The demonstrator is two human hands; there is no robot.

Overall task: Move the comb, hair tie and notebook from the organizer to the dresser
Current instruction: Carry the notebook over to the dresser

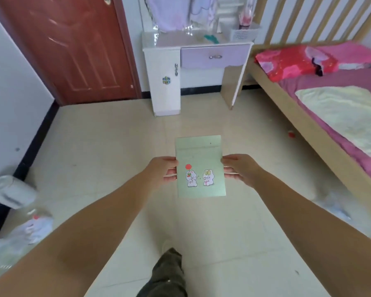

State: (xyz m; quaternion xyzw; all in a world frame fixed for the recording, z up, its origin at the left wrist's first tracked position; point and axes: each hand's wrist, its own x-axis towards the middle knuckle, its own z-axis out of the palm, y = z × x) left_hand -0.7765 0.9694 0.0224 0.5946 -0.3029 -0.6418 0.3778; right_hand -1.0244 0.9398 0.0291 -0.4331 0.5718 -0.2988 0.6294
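Two hands: both are out in front of the person at mid-frame, each closed on one side edge of the notebook.
Left hand point(163, 170): grip closed on the left edge of the notebook, thumb on the cover, fingers curled beneath.
Right hand point(240, 169): grip closed on the right edge, thumb on top, fingers under the cover.
Notebook point(200, 166): pale green, cover facing up, printed with two cartoon rabbits and a red flower; held level in the air above the tiled floor point(116, 146), well apart from the dresser.
Dresser point(165, 82): white, against the far wall, with a lilac drawer point(214, 55) and a cabinet door on its left; its top serves as the counter.
Comb point(211, 38): a teal item lies on the counter, probably the comb; the view is too blurred to confirm.
Organizer point(243, 33): a pale slotted basket at the right end of the counter, contents unclear.
Hair tie: not identifiable at this distance.
Bed point(308, 116): wooden frame to the right, purple sheet, red and pink pillows at the head, a pale yellow blanket.
Door point(73, 46): reddish-brown, closed, left of the dresser.
Person's leg point(167, 273): dark trousers, visible at the bottom centre.
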